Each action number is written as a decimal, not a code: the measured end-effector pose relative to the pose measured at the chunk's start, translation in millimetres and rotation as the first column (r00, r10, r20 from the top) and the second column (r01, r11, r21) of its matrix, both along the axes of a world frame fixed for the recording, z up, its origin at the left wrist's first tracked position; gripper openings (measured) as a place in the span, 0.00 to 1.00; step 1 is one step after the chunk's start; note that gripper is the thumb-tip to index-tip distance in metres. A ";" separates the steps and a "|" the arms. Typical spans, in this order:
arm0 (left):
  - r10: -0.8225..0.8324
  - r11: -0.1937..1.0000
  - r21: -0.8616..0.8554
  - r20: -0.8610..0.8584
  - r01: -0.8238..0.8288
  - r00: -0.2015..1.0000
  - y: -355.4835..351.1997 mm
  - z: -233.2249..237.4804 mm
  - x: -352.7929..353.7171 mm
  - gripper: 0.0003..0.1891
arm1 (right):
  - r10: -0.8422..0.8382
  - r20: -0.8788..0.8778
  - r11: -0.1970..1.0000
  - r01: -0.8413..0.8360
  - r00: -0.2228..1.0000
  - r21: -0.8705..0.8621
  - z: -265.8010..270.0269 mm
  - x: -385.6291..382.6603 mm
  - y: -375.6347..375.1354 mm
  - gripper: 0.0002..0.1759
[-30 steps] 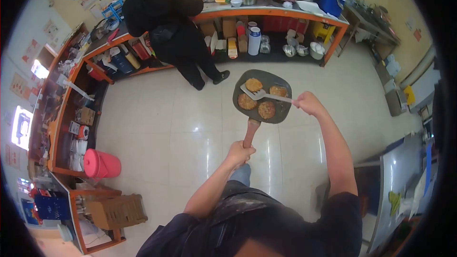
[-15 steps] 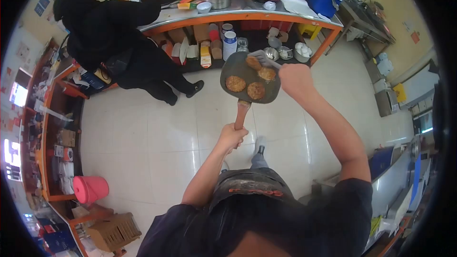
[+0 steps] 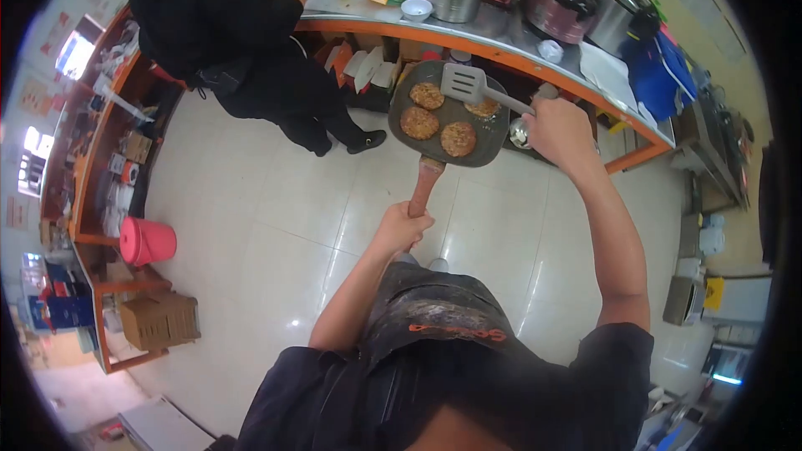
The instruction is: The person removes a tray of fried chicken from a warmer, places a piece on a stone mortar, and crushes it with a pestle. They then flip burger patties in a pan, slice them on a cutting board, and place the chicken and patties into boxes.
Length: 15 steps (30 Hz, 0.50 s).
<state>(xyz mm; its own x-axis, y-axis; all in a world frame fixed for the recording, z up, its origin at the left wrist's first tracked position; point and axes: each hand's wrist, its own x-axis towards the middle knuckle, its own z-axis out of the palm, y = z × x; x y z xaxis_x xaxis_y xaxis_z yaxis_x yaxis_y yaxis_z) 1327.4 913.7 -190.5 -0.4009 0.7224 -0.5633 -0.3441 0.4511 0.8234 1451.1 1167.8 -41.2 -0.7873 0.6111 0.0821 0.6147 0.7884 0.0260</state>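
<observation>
Pan [image 3: 451, 111] is held in L hand [image 3: 403, 230], spatula [image 3: 477, 85] in R hand [image 3: 563, 129]; patties [image 3: 459, 139] prob. being tended, level pan req'd next.

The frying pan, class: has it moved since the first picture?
Yes: the frying pan has moved toward the orange-edged counter; its far rim now appears much closer to that edge.

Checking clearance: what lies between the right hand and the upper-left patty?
In the head view, the spatula spans from the right hand towards the upper-left patty, partly hiding the upper-right patty.
</observation>
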 end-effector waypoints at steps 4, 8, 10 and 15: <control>-0.026 0.992 -0.129 -0.111 0.012 0.994 8.2 15.6 -18.5 0.07 | 0.011 0.186 0.999 -0.002 0.983 -0.046 -12.7 -21.7 37.0 0.11; -0.023 0.988 -0.157 -0.160 -0.003 0.987 3.7 15.1 -40.2 0.08 | 0.054 0.095 0.996 -0.046 0.994 -0.080 -13.3 -59.4 48.8 0.09; -0.014 0.981 -0.193 -0.167 -0.019 0.986 4.5 17.1 -52.1 0.09 | 0.078 0.018 0.996 -0.077 0.997 -0.045 -13.8 -71.7 54.3 0.10; 0.042 0.991 -0.125 -0.095 -0.053 0.995 0.7 -13.9 -84.2 0.08 | 0.086 0.192 0.980 -0.048 0.978 -0.193 -3.3 -105.4 58.1 0.13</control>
